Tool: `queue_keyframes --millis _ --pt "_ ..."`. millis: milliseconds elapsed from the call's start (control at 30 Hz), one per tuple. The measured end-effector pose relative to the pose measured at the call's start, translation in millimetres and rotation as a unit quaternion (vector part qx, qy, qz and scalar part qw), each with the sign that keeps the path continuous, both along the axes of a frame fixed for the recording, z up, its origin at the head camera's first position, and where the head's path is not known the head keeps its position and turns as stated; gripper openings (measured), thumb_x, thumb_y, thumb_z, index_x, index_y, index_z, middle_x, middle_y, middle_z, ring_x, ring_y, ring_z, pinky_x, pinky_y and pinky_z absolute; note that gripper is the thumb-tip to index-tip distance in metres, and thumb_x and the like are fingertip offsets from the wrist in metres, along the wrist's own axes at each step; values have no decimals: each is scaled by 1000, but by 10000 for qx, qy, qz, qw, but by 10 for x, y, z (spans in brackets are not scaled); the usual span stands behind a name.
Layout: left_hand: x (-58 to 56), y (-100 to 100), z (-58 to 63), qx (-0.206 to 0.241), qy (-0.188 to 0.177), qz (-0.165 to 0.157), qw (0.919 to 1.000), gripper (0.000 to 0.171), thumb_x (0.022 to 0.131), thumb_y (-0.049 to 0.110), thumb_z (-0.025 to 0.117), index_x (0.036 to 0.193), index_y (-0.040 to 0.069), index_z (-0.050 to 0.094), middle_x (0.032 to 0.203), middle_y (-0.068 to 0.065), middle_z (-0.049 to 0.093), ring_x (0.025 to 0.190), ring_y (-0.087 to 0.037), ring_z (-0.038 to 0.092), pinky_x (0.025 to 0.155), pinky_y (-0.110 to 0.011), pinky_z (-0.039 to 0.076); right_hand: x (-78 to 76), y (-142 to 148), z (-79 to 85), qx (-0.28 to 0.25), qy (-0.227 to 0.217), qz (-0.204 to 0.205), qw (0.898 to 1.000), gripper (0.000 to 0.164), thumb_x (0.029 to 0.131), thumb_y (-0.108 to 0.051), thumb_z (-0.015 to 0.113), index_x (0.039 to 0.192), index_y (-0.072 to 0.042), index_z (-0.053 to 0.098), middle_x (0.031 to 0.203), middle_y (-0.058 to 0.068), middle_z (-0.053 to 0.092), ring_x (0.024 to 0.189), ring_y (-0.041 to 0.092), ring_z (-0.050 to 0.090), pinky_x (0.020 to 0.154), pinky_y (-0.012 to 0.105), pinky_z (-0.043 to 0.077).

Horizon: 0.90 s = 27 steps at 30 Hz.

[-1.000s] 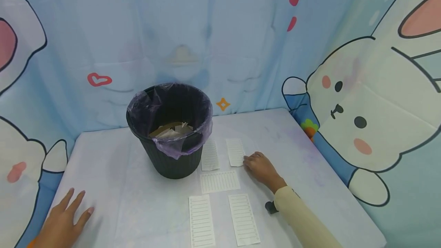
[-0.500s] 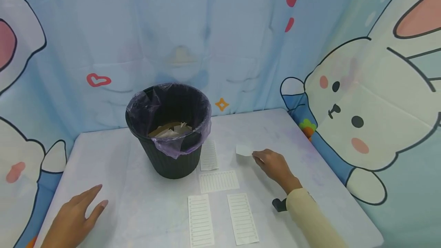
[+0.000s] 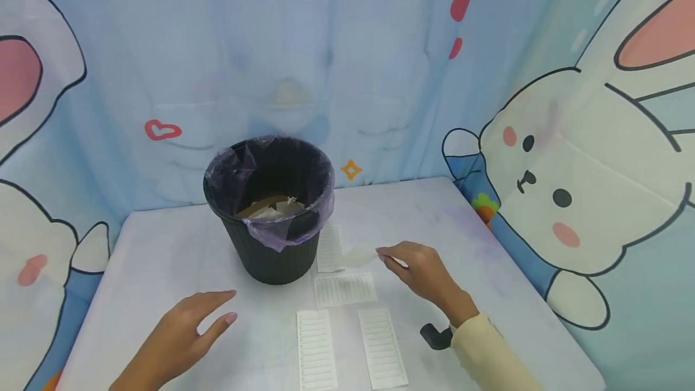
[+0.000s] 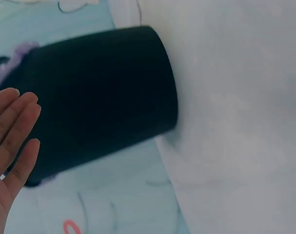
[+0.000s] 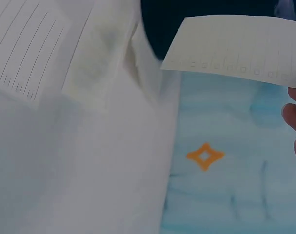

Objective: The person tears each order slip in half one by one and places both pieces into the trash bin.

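My right hand [image 3: 420, 270] pinches one end of a small lined paper sheet [image 3: 358, 256], lifted off the table and pointing left. In the right wrist view this sheet [image 5: 235, 48] shows faint lines and a row of small checkboxes, with fingertips at its right end. My left hand [image 3: 181, 327] hovers over the table at the front left, fingers extended, thumb apart, holding nothing. The left wrist view shows those fingers [image 4: 16, 122] in front of the black bin [image 4: 99, 97]. Beneath and beside the lifted sheet lie a sideways lined sheet [image 3: 345, 290] and another sheet [image 3: 329, 249] by the bin.
A black bin [image 3: 274, 258] with a purple plastic liner [image 3: 282, 234] stands at the back, paper scraps [image 3: 277, 207] inside it. Two more checklist sheets lie in front, one left [image 3: 317, 350] and one right [image 3: 382, 349]. A cartoon-printed curtain [image 3: 380, 77] borders the white table [image 3: 488, 318].
My right hand has picked up the back right sheet from the table and swung it left toward the bin. My left hand has moved rightward and in toward the middle.
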<state>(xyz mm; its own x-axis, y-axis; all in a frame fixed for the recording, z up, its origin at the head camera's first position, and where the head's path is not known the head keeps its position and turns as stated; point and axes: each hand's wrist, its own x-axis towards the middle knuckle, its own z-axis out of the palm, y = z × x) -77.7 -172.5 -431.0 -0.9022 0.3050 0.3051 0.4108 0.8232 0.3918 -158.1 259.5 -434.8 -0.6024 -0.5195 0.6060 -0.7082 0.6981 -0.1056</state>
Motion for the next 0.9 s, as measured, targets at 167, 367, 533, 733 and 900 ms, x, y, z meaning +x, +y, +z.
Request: queue_keyframes --millis 167,367,533,733,900 --pt "-23 208 -39 139 479 -590 9970 40 86 30 80 122 14 73 116 5 74 105 -14 70 87 -35 59 127 -198 136 -202 182 564 9980 23 82 -8 81 104 -7 78 91 1 78 76 10 72 67 21 58" --pt "-87 423 -104 426 932 -1085 9888 58 85 31 81 137 12 62 132 2 66 117 -14 63 92 -37 57 246 -466 225 -709 139 1383 9877 19 100 -19 64 106 -7 77 90 0 77 76 9 71 69 18 57" --pt "-170 523 -117 532 846 -1158 9882 67 86 37 79 144 13 55 139 1 61 127 -18 57 99 -42 53 305 -674 186 -1174 -51 2049 9717 19 101 -16 61 104 -5 76 96 4 77 82 11 73 74 18 57" --pt "-250 493 -171 1131 466 -1408 9825 20 89 28 77 106 17 74 101 11 71 94 -5 64 81 -30 58 357 -865 130 -1580 -271 2474 9556 14 98 -8 64 107 -4 74 98 8 77 85 14 74 78 18 57" --pt "-271 432 -187 1682 144 -1570 9731 5 92 22 72 95 18 74 89 13 71 83 0 64 72 -25 57 363 -947 88 -1785 -545 2504 9500 13 93 -1 69 105 -3 75 94 8 77 82 13 74 75 18 57"
